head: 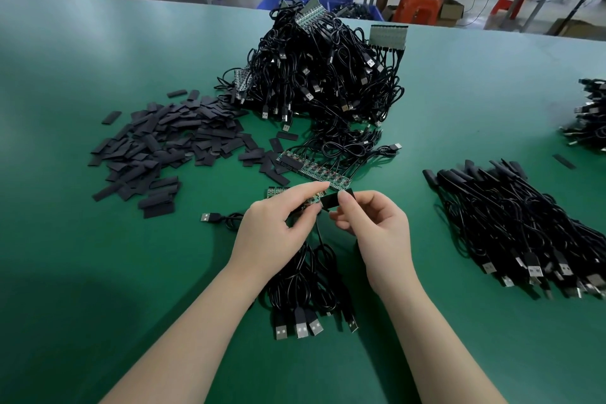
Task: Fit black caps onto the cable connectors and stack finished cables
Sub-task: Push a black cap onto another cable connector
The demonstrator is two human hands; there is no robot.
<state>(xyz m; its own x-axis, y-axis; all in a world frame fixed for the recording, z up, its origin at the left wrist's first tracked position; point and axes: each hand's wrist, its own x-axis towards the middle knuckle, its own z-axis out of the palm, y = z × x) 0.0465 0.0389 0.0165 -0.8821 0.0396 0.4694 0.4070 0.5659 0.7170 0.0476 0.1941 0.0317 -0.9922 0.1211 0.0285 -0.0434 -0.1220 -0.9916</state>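
At the centre of the frame my left hand (278, 223) pinches the small green connector board (313, 202) on the end of one cable, thumb under and forefinger on top. My right hand (370, 223) pinches a black cap (334, 200) by its far edge, its open mouth touching the tip of the board. Neither hand is free; both grasp their own part.

I judge the cap is just starting onto the connector and not yet seated. To do this well I want the board square to the cap's mouth, not tilted, so the flat sleeve does not buckle or catch a corner. I should squeeze the cap's edges lightly to open the mouth, then slide it along the board's length while my left fingers back away toward the wire, making room. A hard push could bend the sleeve or stress the solder joint, I think.

The cable's loop hangs below my hands toward a small bunch of cables (311, 298) with USB plugs in the lower middle of the green desk (98, 272). Spare caps (157, 147) lie heaped at the left, the uncapped tangle (321, 75) sits at upper centre, a strip of joined boards (314, 170) lies just above my hands, and the finished stack (511, 226) waits at the right.
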